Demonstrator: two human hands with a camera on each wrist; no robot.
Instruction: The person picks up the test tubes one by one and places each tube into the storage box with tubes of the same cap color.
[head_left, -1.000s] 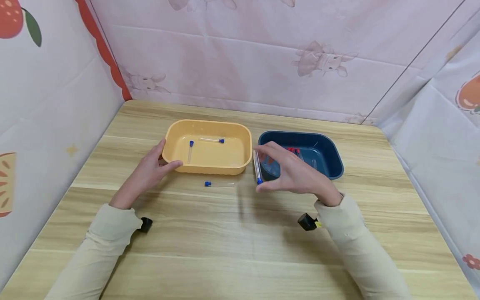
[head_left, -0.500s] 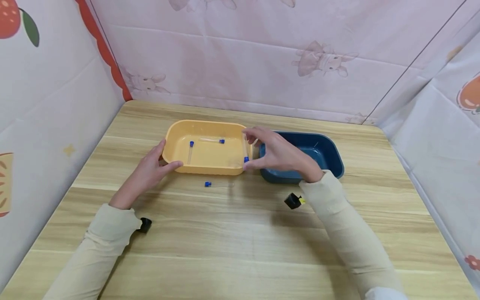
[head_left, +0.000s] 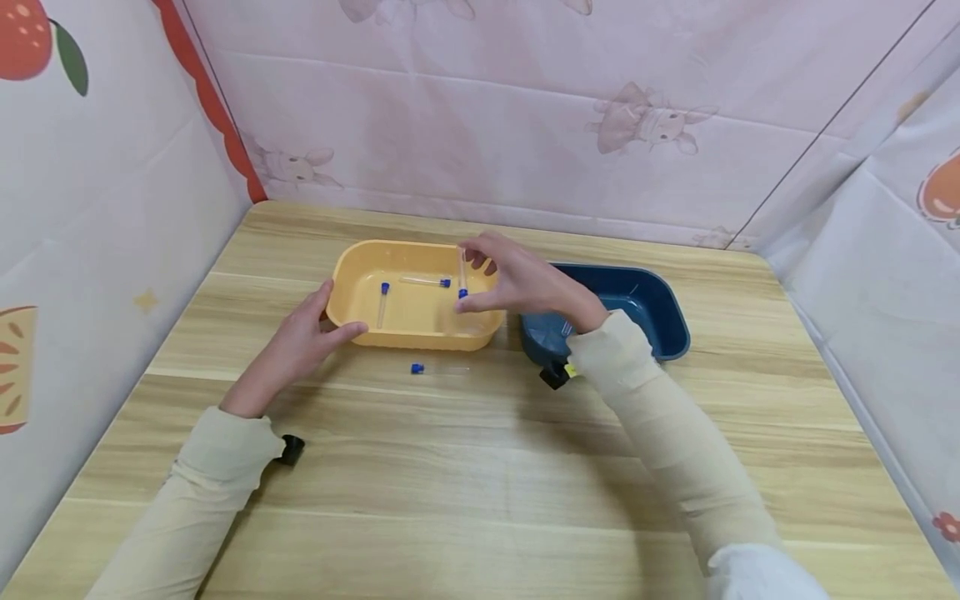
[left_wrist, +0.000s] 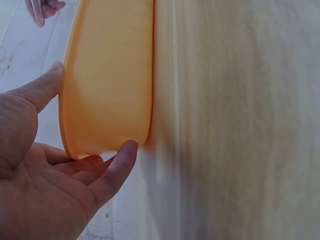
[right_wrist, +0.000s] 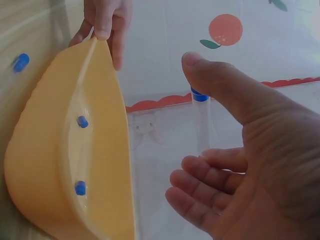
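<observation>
My left hand (head_left: 300,333) grips the left end of a yellow plastic bin (head_left: 420,340), thumb on its front rim and fingers along its side. Above the bin's right part, my right hand (head_left: 528,279) holds a clear test tube (right_wrist: 201,117) with a blue cap, pinched end to end between thumb and fingers; the cap is at the thumb. Inside the bin lie one blue-capped tube (head_left: 381,304) at the left and another blue-capped tube (head_left: 424,282) at the back. A third blue-capped tube (head_left: 417,368) lies on the table in front of the bin.
A dark blue bin (head_left: 667,333) stands just right of the yellow one, partly covered by my right forearm; a clear tube (head_left: 566,329) shows inside it. Both stand on a wooden table (head_left: 465,467) with patterned cloth walls (head_left: 487,125) at the back and sides.
My right hand has carried the blue-capped test tube left, from beside the dark blue bin to above the yellow bin. Red caps seen in the dark blue bin earlier are now hidden. The left hand stays put.
</observation>
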